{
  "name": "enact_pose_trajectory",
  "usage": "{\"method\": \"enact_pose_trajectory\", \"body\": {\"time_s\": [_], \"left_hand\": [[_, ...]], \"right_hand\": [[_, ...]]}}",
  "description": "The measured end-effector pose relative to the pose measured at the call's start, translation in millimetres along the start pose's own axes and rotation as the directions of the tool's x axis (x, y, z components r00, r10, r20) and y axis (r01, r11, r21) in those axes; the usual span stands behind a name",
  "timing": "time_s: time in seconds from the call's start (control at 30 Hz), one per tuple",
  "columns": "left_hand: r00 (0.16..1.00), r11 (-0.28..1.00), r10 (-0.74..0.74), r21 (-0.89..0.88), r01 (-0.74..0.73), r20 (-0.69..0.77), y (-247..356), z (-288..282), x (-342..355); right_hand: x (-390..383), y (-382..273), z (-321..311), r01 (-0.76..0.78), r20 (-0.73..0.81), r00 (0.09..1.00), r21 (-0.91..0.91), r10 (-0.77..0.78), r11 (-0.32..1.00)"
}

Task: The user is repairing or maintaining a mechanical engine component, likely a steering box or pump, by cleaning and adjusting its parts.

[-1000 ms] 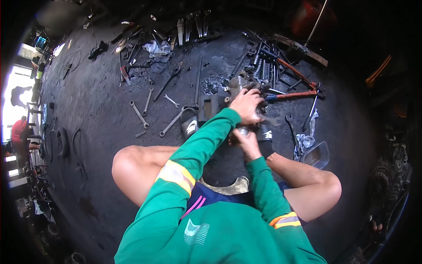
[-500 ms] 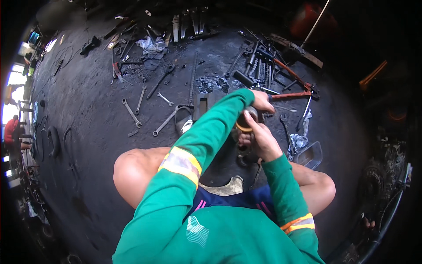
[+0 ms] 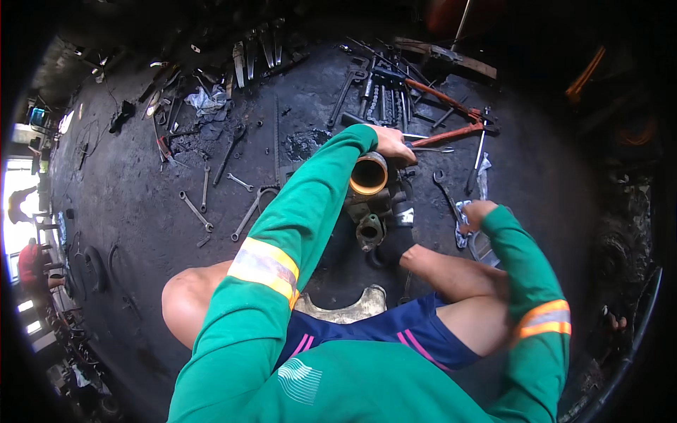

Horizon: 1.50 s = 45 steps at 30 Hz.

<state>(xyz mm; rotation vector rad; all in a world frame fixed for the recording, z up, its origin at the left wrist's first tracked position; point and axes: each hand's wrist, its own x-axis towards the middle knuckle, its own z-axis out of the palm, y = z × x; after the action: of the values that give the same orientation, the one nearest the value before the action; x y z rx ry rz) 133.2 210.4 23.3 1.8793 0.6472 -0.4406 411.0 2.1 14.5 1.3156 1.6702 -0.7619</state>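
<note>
1. Pipe: short brass-coloured tube, open mouth turned up toward the camera, standing on a grimy metal casting on the dark floor, just ahead of the knees.
2. Left hand resting over the far side of the pipe's rim; fingers curled down behind it, mostly hidden, so true grip cannot be told.
3. Right hand well apart from the pipe, off to the right, fingers closed round a pale rag beside a spanner.
4. Likely handling: rigid, thick-walled, heavy for its size together with the casting; not fragile, though the soft brass edge probably dents if struck.
5. Surface looks oily and sooty, so probably slippery under bare skin.
6. Best hold, by judgement: round the tube's outer wall just below the rim, or under the casting's body, not on the thin lip.
7. Red-handled cutters and loose wrenches lying around, none touching the pipe.
</note>
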Motion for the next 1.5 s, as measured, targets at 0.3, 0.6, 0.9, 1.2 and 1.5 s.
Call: {"method": "enact_pose_trajectory", "body": {"time_s": [0.3, 0.6, 0.9, 1.2, 1.5], "left_hand": [[0.984, 0.979, -0.015, 0.204, -0.021, 0.175, 45, -14, 38], [0.983, 0.991, 0.083, 0.093, -0.099, 0.163, 31, -14, 33], [0.761, 0.951, 0.308, 0.188, -0.244, -0.571, 50, 32, -106], [0.860, 0.936, 0.247, 0.341, -0.092, -0.446, 65, 20, -88], [0.852, 0.957, 0.249, 0.250, -0.145, -0.460, 61, 28, -85]], "right_hand": [[-21, 5, -6, 0.341, -0.567, 0.748, 0.774, 0.344, 0.534], [-34, -59, -87, 0.573, -0.912, 0.173, 0.400, 0.371, 0.716], [-33, -49, -80, 0.640, -0.942, 0.189, 0.333, 0.279, 0.693], [-41, -14, -103, 0.612, -0.956, 0.245, 0.025, -0.160, 0.790], [-47, -8, -128, 0.560, -0.868, 0.418, 0.015, -0.267, 0.828]]}}
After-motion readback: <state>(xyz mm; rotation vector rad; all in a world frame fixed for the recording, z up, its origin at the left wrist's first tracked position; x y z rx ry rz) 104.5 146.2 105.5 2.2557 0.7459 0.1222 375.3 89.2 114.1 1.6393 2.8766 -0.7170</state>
